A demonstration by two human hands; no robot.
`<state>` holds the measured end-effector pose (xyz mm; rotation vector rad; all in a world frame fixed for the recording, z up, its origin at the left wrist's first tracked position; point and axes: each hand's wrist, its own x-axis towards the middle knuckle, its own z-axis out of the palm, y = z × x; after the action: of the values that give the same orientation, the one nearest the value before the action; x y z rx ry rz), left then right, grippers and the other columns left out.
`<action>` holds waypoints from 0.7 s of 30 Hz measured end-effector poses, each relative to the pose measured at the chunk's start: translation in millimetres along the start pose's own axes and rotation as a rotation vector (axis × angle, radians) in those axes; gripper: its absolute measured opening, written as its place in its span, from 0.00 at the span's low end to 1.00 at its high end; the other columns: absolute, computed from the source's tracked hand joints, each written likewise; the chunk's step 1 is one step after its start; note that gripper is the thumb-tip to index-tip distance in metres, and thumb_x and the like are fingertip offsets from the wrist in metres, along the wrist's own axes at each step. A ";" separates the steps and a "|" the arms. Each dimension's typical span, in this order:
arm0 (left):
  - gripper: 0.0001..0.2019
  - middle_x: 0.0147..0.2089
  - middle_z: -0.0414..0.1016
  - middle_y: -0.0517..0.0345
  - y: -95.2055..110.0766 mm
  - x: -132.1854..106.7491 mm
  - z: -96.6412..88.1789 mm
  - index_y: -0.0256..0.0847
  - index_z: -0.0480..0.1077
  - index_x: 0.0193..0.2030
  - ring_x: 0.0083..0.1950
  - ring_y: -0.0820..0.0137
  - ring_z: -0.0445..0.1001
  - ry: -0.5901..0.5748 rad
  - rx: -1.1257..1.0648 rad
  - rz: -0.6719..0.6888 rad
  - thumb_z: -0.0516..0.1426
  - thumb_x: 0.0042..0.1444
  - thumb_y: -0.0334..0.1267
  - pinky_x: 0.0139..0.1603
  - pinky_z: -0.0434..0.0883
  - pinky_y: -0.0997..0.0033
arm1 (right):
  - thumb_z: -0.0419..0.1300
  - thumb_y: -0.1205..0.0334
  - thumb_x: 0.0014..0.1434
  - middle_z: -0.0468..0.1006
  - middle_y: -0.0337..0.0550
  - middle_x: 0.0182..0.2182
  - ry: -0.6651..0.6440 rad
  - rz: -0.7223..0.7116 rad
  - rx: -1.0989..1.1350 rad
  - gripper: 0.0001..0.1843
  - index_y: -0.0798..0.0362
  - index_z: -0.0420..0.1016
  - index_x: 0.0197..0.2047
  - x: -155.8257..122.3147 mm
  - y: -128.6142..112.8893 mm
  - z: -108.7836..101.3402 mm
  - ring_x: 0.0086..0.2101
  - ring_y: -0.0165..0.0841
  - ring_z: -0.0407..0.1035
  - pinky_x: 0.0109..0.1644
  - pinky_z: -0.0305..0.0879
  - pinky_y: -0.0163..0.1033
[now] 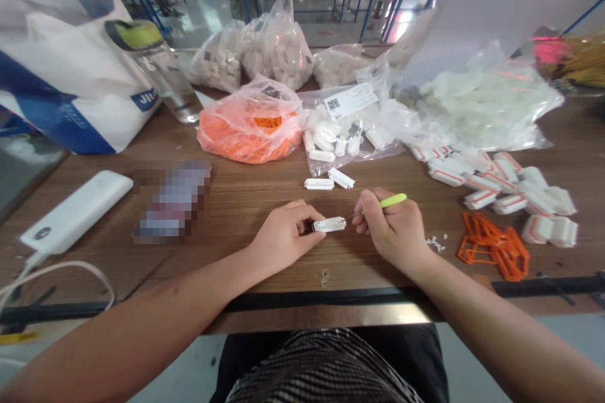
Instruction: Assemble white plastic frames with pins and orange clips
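Between the thumb and fingers of my left hand [283, 234] is a small white plastic case [331, 224] with print on its upper face. My right hand [394, 227] grips a thin pick tool by its yellow-green handle [394, 200]. The tool's slim metal shaft points left, and its tip is at the right end of the case; whether it touches cannot be made out. Just beyond my hands lie two more white plastic pieces [319, 184]. Tiny white bits [437, 243] are scattered right of my right wrist.
Orange frames [494, 247] and several white cases with orange edging [508, 182] lie at right. Behind stand a bag of orange parts [250, 123], a bag of white parts [352, 123] and a water bottle [163, 79]. A power bank [78, 208] and blurred phone [172, 201] lie left.
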<state>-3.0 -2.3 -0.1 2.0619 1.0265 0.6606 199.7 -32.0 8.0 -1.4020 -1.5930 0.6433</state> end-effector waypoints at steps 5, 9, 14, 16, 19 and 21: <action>0.07 0.30 0.67 0.64 0.3 0.1 1.1 0.41 0.76 0.39 0.26 0.78 0.62 -0.010 -0.029 -0.013 0.62 0.53 0.31 0.29 0.62 0.75 | 0.48 0.56 0.67 0.73 0.38 0.18 -0.005 -0.076 -0.145 0.20 0.52 0.67 0.25 1.0 -3.1 1.2 0.19 0.27 0.69 0.24 0.65 0.34; 0.06 0.30 0.67 0.64 -0.5 -0.3 1.6 0.41 0.76 0.39 0.26 0.78 0.63 0.000 -0.027 0.000 0.62 0.53 0.31 0.29 0.62 0.75 | 0.49 0.57 0.67 0.72 0.37 0.17 -0.023 -0.154 -0.234 0.20 0.51 0.67 0.24 0.3 -3.7 2.8 0.19 0.27 0.67 0.24 0.63 0.34; 0.07 0.29 0.67 0.64 -0.6 0.5 1.0 0.42 0.76 0.39 0.26 0.77 0.63 0.004 -0.008 0.011 0.62 0.53 0.31 0.30 0.63 0.75 | 0.49 0.59 0.67 0.73 0.37 0.18 0.047 -0.137 -0.136 0.19 0.52 0.68 0.25 -2.2 -2.2 -1.1 0.19 0.26 0.69 0.24 0.63 0.33; 0.07 0.29 0.67 0.64 -0.4 0.7 1.1 0.42 0.77 0.39 0.26 0.77 0.63 0.002 -0.002 0.002 0.62 0.53 0.30 0.30 0.63 0.75 | 0.49 0.60 0.67 0.73 0.37 0.19 0.074 -0.128 -0.095 0.19 0.53 0.68 0.25 -2.2 -2.8 -3.3 0.19 0.25 0.70 0.24 0.64 0.32; 0.07 0.29 0.66 0.65 -0.4 0.5 1.5 0.42 0.77 0.39 0.26 0.77 0.63 0.001 -0.002 -0.003 0.62 0.52 0.30 0.30 0.63 0.75 | 0.49 0.61 0.67 0.73 0.37 0.19 0.061 -0.127 -0.061 0.19 0.53 0.68 0.25 -1.5 -3.8 -4.4 0.18 0.24 0.70 0.24 0.65 0.31; 0.07 0.29 0.66 0.64 -0.5 0.4 1.6 0.42 0.77 0.39 0.26 0.77 0.63 0.002 -0.004 0.003 0.62 0.53 0.30 0.30 0.63 0.75 | 0.49 0.61 0.67 0.73 0.36 0.19 0.046 -0.132 -0.058 0.18 0.53 0.68 0.25 -0.9 -3.5 -3.5 0.18 0.24 0.70 0.24 0.65 0.30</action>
<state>-1.9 -2.4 -1.3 2.0599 1.0230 0.6656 201.0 -34.2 12.3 -1.3312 -1.6641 0.4867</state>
